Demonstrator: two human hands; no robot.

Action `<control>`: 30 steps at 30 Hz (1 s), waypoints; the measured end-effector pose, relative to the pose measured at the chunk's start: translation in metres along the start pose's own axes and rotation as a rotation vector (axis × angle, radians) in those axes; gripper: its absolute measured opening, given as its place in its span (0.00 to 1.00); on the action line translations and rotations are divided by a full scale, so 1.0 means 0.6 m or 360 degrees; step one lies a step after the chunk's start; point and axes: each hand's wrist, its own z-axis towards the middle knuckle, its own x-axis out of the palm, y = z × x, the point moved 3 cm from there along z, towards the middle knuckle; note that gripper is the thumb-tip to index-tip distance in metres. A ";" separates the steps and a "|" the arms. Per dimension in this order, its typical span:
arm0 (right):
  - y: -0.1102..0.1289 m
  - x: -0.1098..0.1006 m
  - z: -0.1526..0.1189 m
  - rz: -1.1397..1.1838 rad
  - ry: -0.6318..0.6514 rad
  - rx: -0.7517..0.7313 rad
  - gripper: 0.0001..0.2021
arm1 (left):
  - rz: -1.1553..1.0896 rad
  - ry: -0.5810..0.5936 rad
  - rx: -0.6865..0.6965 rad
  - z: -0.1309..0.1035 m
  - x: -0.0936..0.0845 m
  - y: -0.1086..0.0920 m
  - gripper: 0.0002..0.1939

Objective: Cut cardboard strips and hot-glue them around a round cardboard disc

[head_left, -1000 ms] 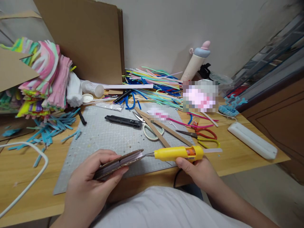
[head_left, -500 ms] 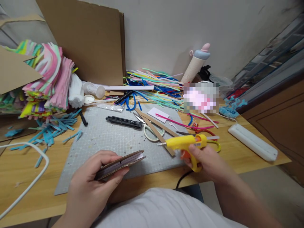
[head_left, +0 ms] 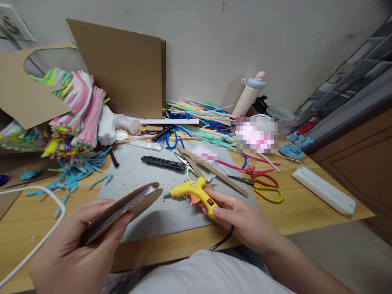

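My left hand [head_left: 82, 241] grips a rounded, layered cardboard piece [head_left: 142, 208], with its edge and a pale inner layer facing up. My right hand [head_left: 235, 214] is closed around the handle of a yellow hot glue gun [head_left: 191, 188], whose nozzle points left, a little apart from the cardboard's end. An orange trigger shows under the gun's body, and a black cord hangs from the handle. Below both hands lies a grey cutting mat [head_left: 143, 224]. On it rest a black utility knife [head_left: 163, 163], cardboard strips [head_left: 228, 179] and white-handled scissors [head_left: 190, 174], partly hidden by the gun.
Scissors with red and yellow handles [head_left: 269, 195] lie right of the mat. A white power strip [head_left: 323, 191] sits at the right edge. Pipe cleaners [head_left: 202, 112] pile up at the back, with more bundles [head_left: 76, 110] at left. A white cable [head_left: 58, 200] loops along the left side.
The glue gun has moved left, close to the cardboard piece, and turned so its switch side shows. My left hand has shifted left and tilted the piece, showing more of its face.
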 end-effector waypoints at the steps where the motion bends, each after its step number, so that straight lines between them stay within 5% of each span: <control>1: 0.007 -0.004 0.005 -0.0367 -0.0062 -0.0164 0.22 | 0.0011 0.0018 0.0006 -0.001 -0.002 0.001 0.09; 4: 0.026 -0.037 0.028 -0.1187 -0.0440 -0.0487 0.13 | 0.0059 0.0077 0.0003 -0.006 -0.006 0.009 0.10; 7: 0.027 -0.080 0.067 -0.1358 -0.0722 -0.0527 0.13 | 0.0033 0.0167 0.0101 -0.010 -0.003 0.009 0.08; 11: 0.006 -0.112 0.113 -0.1507 -0.0677 -0.0511 0.18 | -0.0068 0.0219 0.0361 -0.013 0.005 -0.003 0.05; 15: 0.011 -0.122 0.109 -0.1521 -0.0759 -0.0600 0.17 | -0.0137 0.0298 0.0434 -0.013 0.015 -0.007 0.03; 19: 0.045 -0.107 0.067 -0.1427 -0.0776 -0.0821 0.20 | -0.0239 0.0415 0.0469 -0.013 0.025 -0.008 0.03; 24: 0.073 -0.049 0.008 -0.1156 -0.0388 -0.1105 0.16 | -0.0295 0.0461 0.0460 -0.011 0.026 -0.006 0.05; 30: 0.068 -0.020 -0.020 -0.0841 -0.0332 -0.1050 0.19 | -0.0304 0.0551 0.0399 -0.007 0.012 -0.003 0.07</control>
